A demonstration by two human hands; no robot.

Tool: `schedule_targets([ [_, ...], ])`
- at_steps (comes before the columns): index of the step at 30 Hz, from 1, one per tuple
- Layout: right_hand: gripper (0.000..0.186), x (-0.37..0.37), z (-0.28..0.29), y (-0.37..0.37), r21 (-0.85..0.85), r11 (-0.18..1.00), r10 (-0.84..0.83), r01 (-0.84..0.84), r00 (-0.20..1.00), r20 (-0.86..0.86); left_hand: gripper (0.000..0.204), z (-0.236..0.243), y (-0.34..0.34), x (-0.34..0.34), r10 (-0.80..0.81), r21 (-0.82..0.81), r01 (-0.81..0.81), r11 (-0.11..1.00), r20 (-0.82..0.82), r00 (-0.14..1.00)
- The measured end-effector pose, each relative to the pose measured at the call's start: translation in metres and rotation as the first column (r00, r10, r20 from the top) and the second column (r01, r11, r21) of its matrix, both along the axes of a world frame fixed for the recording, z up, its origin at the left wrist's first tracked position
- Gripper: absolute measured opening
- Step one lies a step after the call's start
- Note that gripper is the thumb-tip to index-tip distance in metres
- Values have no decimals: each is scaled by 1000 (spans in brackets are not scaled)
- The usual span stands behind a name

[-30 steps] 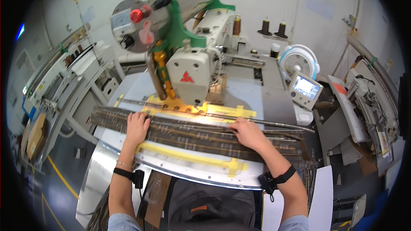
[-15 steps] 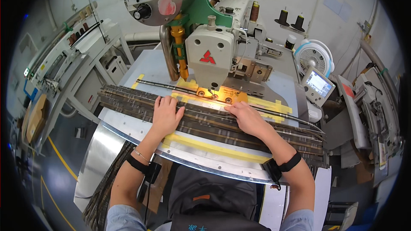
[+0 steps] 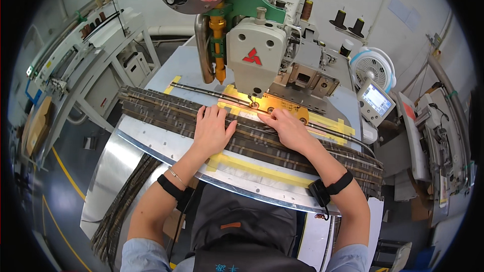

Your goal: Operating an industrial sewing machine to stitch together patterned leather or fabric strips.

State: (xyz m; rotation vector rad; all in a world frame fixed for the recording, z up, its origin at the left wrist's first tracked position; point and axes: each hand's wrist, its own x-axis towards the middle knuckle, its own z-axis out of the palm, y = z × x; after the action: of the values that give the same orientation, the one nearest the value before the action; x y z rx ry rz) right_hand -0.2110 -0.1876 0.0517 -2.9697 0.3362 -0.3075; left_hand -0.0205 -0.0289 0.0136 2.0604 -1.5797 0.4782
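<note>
My left hand [image 3: 213,130] rests palm down, fingers apart, on several long dark, striped strips [image 3: 176,120] lying across the pale work plate. My right hand [image 3: 285,129] has bent fingers, its thumb and forefinger closed on a strip just right of the needle; the pinched part is partly hidden. Above stands a white sewing machine [image 3: 249,53] with a green bracket and a gold cylinder [image 3: 218,45]. Its needle sits over a lit brass guide plate [image 3: 282,103], where a narrow strip runs through. Yellow tape [image 3: 252,170] lines the front of the plate.
A small screen [image 3: 374,102] and a white fan [image 3: 372,68] stand right of the machine. Other machine benches [image 3: 101,55] flank it. Spare strips [image 3: 121,206] hang below at front left. Thread cones [image 3: 340,20] sit at the back, and a dark apron covers my lap.
The view has tilted down, so the machine sits higher and further right in the picture. My right hand has moved left, closer to the needle. My left hand still lies on the strips.
</note>
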Motion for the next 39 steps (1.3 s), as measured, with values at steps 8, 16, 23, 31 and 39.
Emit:
schedule_targets([
  [8,48,12,-3,-7,-30,999,29,-32,995,-98,33,-2,1,1,5,-7,-5,1000,-5,1000],
  [16,41,13,-9,-9,-226,963,148,-144,989,2,32,-1,1,2,6,-15,-6,1000,5,1000],
  [23,36,16,-6,-6,-276,947,165,-162,986,-13,32,-3,1,3,9,-5,-9,1000,10,1000],
  [31,35,17,-9,-9,-220,964,155,-151,988,-2,31,-4,-1,3,14,-8,-13,1000,26,1000],
  [39,41,22,-3,-5,-124,980,152,-153,988,-19,34,-3,1,6,22,2,-22,1000,0,1000],
])
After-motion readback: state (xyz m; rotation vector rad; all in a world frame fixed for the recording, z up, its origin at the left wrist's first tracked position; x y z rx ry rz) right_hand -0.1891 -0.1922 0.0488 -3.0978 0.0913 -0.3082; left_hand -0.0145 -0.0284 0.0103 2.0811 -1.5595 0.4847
